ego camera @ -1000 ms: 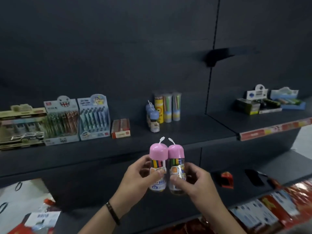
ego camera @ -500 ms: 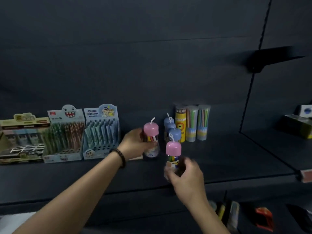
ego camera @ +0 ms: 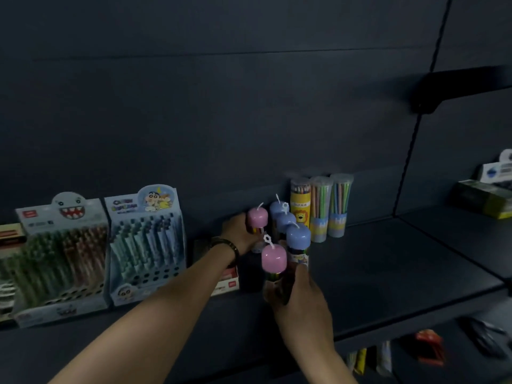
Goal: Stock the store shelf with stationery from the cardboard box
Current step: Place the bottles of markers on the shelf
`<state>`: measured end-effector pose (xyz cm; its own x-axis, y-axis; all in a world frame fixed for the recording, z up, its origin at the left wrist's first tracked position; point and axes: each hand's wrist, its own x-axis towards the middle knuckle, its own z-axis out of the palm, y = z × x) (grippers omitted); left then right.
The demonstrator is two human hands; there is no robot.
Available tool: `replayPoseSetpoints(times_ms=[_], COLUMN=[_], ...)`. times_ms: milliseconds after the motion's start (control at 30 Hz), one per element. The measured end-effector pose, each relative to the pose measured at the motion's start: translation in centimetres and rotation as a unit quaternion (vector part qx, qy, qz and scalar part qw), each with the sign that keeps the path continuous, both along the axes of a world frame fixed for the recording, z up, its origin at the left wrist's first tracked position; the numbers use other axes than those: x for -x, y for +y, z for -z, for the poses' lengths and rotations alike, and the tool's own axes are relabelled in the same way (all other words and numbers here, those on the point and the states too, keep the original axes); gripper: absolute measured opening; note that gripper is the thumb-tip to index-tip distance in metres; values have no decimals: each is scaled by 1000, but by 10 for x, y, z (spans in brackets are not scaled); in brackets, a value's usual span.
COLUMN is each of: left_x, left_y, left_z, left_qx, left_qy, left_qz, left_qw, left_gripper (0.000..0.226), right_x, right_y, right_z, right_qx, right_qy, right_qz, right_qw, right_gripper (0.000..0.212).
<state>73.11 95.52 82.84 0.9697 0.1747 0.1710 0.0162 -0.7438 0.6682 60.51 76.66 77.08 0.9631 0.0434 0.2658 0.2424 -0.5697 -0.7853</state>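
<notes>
Two pink-capped tubes of coloured pens are over the dark shelf (ego camera: pixel 374 273). My left hand (ego camera: pixel 239 231) grips the far pink-capped tube (ego camera: pixel 257 217) and holds it at the back, just left of three blue-capped tubes (ego camera: pixel 297 235). Nearer to me, my right hand (ego camera: pixel 300 297) grips the lower body of the second pink-capped tube (ego camera: pixel 273 258), upright and close beside the nearest blue-capped tube. Both tubes' bases are hidden by my hands. The cardboard box is out of view.
Three tall pencil tubes (ego camera: pixel 321 206) stand behind the blue-capped ones. Two pen display boxes (ego camera: pixel 144 245) fill the shelf's left side, with a small red-and-white box (ego camera: pixel 225 284) under my left forearm. More goods lie on the right shelf (ego camera: pixel 484 200) and the lower shelf (ego camera: pixel 429 347).
Both hands have reached further onto the shelf: the left tube went back beside the blue-capped tubes, and the right tube moved forward next to the nearest blue one.
</notes>
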Motion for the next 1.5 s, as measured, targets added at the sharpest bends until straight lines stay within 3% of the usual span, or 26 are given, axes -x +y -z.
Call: replayPoseSetpoints(times_ms=[100,333,400,467,533,700,800,933,1000,1100,1167,1233,1333,1500], left_x=[-10,-2,7,22,47,97,87,72,62,49,42,37,33,30], left_y=[1,-1,0,3,8,0,-9,-17,-19,-20,-21,-23,-24,-24], left_z=[7,7,1,-10,-20,-17,-4,3,7,9,11,12,11,12], left_qx=[-2,43,30,-3,-7,95,53,16,17,-2,-1,-7,-21,-10], left_qy=[-24,-30,-31,-50,-50,54,2,-55,-68,-75,-69,-70,-67,-59], left_qz=[-6,-43,-38,-32,6,158,129,75,51,19,7,-5,-20,-10], left_qw=[1000,998,998,998,999,981,990,996,996,997,998,998,997,998], left_gripper=[26,62,58,38,15,48,54,37,42,57,60,62,62,67], right_x=[1,4,4,1,-4,-20,-28,-30,-30,-40,-49,-58,-66,-69], right_y=[5,12,15,18,22,27,25,9,-3,-17,-20,-21,-21,-24], right_z=[2,5,5,5,5,5,8,9,6,1,-3,-3,2,7], right_qx=[-26,56,57,61,65,53,54,1,-61,-113,-101,-52,-11,-2], right_qy=[-4,-46,-54,-71,-85,-87,-92,-103,-117,-87,-44,-20,-12,-26], right_qz=[9,25,27,33,38,26,8,30,82,110,88,69,54,51], right_qw=[1000,997,997,995,994,994,994,994,988,984,990,996,998,998], right_gripper=[45,27,25,24,25,28,26,29,24,42,49,41,25,21])
